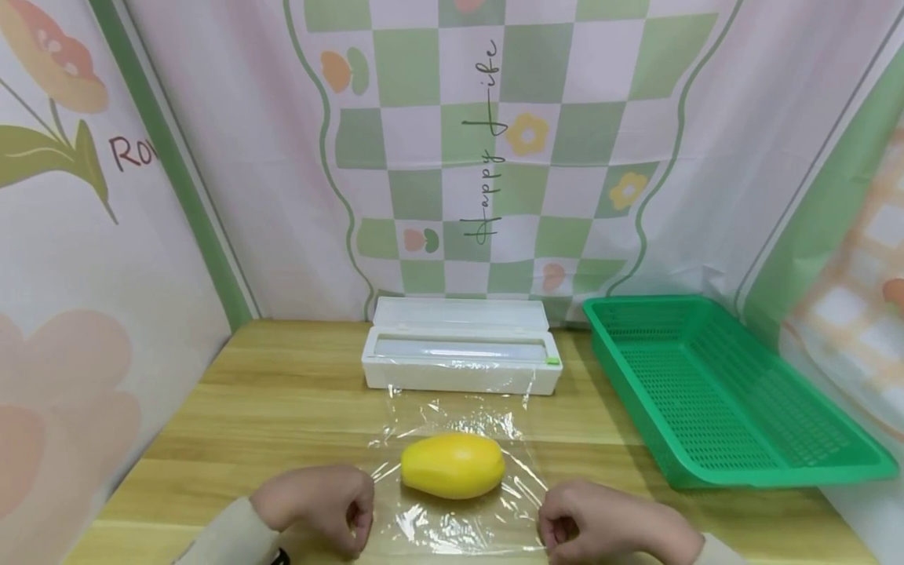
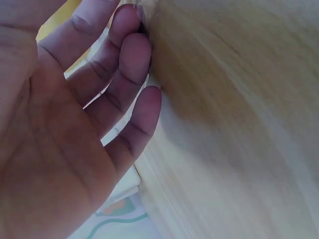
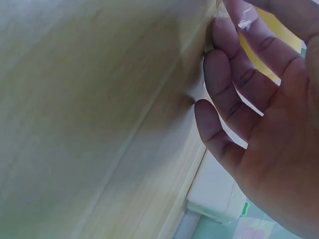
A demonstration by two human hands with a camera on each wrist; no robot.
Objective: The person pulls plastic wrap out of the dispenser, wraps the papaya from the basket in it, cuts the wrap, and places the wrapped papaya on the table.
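On the wooden table a yellow oblong fruit (image 1: 453, 466), mango- or papaya-like, lies on a sheet of clear plastic wrap (image 1: 452, 537). That sheet runs back to a white wrap dispenser box (image 1: 459, 380), whose lid (image 1: 459, 315) stands raised over the roll (image 1: 459, 350). At the sheet's near left corner my left hand (image 1: 328, 502) pinches the film, low over the table. My right hand (image 1: 600, 518) grips the near right corner likewise. Both wrist views show the other fingers loosely bent; a bit of film shows by the right fingertips (image 3: 225, 37). The fruit sits between the hands.
A green perforated plastic basket (image 1: 727, 400) stands at the right of the table, close to the dispenser. Behind the table hangs a patterned curtain (image 1: 473, 157), with more printed cloth (image 1: 85, 259) along the left side.
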